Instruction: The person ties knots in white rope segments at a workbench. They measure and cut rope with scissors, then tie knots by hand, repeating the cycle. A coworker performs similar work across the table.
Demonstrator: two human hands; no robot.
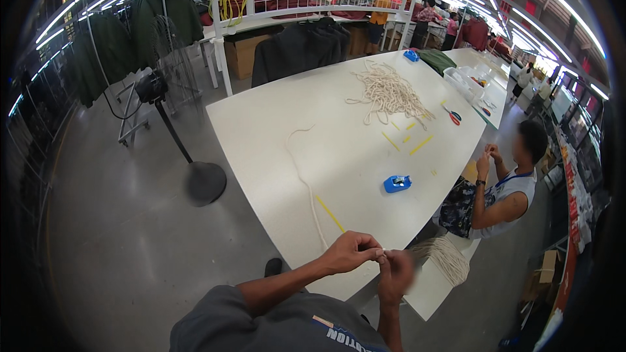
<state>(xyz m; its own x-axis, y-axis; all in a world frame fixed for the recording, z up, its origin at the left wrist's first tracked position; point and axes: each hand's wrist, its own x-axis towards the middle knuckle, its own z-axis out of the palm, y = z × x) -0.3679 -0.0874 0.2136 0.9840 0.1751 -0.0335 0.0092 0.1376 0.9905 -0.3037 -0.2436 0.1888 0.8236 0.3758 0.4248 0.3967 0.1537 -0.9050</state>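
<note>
Over the near end of the white table [274, 107], my left hand [349, 254] and my right hand [397, 274] meet fingertip to fingertip. A small white bit, apparently the end of a cream cord [309, 187], is pinched between them. The rest of that cord trails from beneath my left hand up the table in a loose curve. My right hand is partly blurred, and the fingers hide most of what they hold. Just beyond my left hand lies a thin yellow strip [330, 213]. A blue tape dispenser [397, 184] stands farther up, to the right.
A heap of cream cords [386, 93], short yellow strips [420, 145] and red-handled scissors [455, 117] lie farther up the table. On the right a person [503, 195] sits near a cord bundle [442, 259]. A pedestal fan [205, 183] stands left.
</note>
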